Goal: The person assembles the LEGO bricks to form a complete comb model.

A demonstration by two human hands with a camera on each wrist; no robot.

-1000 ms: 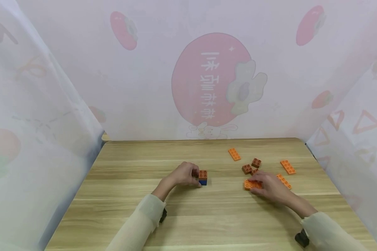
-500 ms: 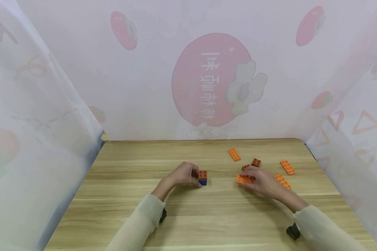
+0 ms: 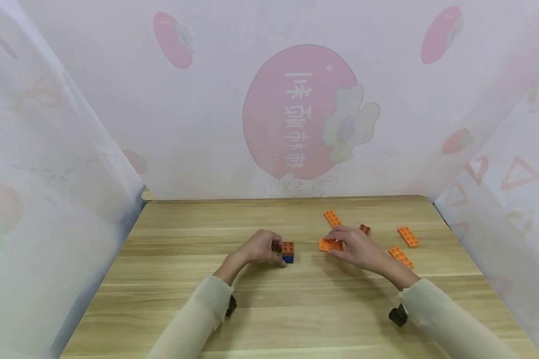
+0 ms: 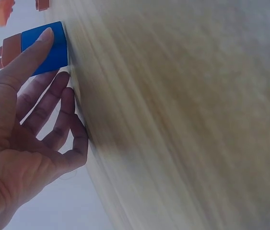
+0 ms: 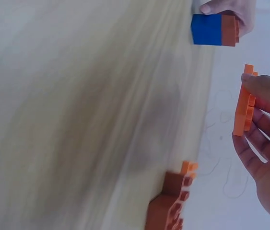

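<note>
My left hand holds a two-brick stack on the table, its thumb on the blue brick. A reddish-brown brick with studs up sits on top of the blue one. To the right of that stack, my right hand pinches a flat orange eight-stud brick between thumb and fingers. In the right wrist view this orange brick is raised off the table, apart from the stack.
Loose brown bricks lie beyond the right hand, which mostly hides them in the head view. Flat orange bricks lie at the back, far right and beside the right wrist. A patterned curtain encloses the wooden table.
My right hand has carried the flat orange brick left and farther from me, from beside the brown bricks toward the stack. My left hand stays at the stack.
</note>
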